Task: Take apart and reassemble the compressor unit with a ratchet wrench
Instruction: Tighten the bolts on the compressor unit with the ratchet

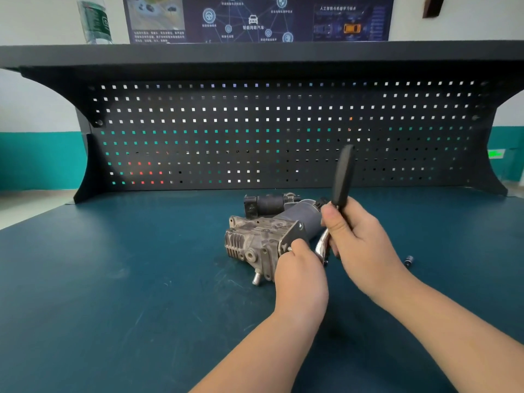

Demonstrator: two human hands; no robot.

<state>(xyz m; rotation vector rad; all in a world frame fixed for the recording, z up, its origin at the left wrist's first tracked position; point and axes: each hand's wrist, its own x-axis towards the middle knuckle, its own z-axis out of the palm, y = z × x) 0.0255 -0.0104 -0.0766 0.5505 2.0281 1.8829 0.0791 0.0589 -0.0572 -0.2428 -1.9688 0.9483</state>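
The compressor lay on its side near the middle of the blue tabletop, finned metal end to the left and grey motor can toward the far right, and it looked mostly in one piece, so the job seemed to be at a bolt stage rather than near its end; whether the bolt was going out or coming back in could not be told from this view. The left hand was curled against the near right face of the unit, its fingertips pinching a small threaded bolt at the dark end plate, apparently turning it by hand. The right hand was wrapped around the ratchet wrench, just to the right of the compressor and slightly above it, with the black handle pointing up and away and the shiny metal head hanging down between the two hands, not seated on any fastener. A small dark socket or bolt rested on the tabletop well to the right, apart from both hands, which suggested some hardware was already off and that most of the strip-down and all of the rebuild were probably left to do
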